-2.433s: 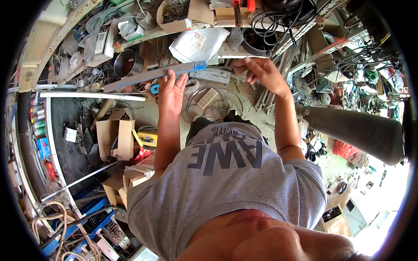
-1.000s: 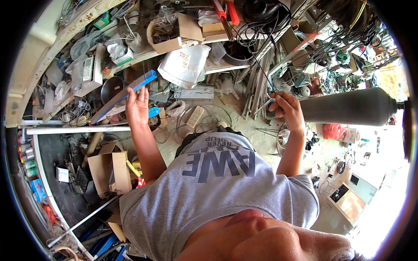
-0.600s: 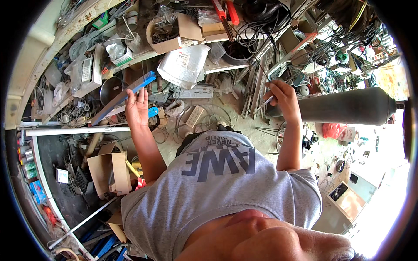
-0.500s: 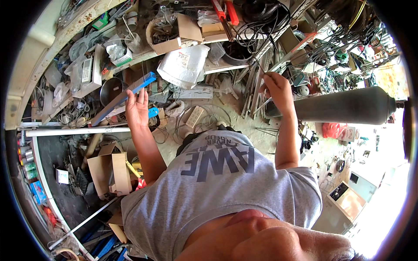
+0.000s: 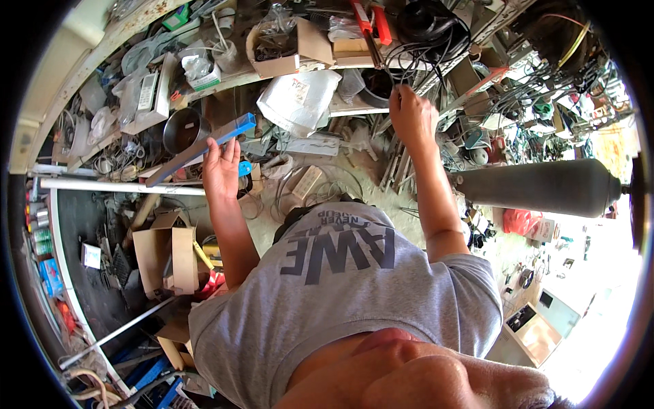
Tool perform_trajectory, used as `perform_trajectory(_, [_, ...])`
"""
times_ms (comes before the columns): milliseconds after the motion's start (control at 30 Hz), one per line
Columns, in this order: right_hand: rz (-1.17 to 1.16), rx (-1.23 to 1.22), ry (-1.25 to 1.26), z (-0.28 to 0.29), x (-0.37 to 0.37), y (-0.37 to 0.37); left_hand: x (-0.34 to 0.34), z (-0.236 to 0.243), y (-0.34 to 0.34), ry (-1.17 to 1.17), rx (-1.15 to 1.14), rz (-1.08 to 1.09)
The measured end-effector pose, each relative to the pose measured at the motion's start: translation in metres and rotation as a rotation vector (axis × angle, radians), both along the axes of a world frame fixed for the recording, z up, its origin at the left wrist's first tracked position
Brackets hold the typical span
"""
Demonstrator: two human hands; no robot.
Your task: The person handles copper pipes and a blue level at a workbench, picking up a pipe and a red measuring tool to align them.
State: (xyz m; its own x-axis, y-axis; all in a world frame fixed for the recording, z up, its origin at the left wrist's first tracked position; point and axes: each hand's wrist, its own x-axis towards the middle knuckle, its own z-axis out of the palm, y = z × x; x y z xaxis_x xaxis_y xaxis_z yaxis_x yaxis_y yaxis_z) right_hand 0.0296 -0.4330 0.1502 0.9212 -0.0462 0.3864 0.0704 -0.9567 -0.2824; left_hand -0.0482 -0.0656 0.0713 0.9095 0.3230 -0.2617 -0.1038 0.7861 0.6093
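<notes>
In the head view, my left hand supports a long grey bar with a bright blue end, its fingers fairly straight against it and the bar slanting up to the right. My right hand is raised toward the shelf at a dark round container beneath hanging black cables; its fingers are curled, and whatever is in them is hidden behind the hand. A crumpled white package lies on the shelf between both hands. A metal pot sits just above the bar.
A large grey cylinder lies across the right side. At left are a white rail and an open cardboard box. Cluttered shelves run along the top, and loose wire coils lie on the floor ahead of my feet.
My right hand has moved up and left, from beside the cylinder to the shelf's cables. My left hand and the bar shifted little; earlier the bar lay flatter, farther right, near both hands.
</notes>
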Motion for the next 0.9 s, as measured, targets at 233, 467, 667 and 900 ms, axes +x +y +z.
perform_trajectory(233, [-0.054, -0.122, -0.305, -0.022, 0.123, 0.002, 0.005, 0.014, -0.008, -0.086, -0.135, -0.13])
perform_trajectory(467, [-0.004, 0.03, -0.166, -0.067, 0.138, 0.009, -0.003, 0.038, -0.022, -0.139, -0.175, -0.31])
perform_trajectory(667, [0.176, 0.254, -0.492, -0.039, 0.102, 0.024, -0.007, 0.06, -0.019, -0.279, -0.246, -0.377])
perform_trajectory(900, [0.625, 0.666, -0.403, -0.011, 0.019, 0.075, -0.015, 0.083, -0.011, -0.362, -0.275, -0.315])
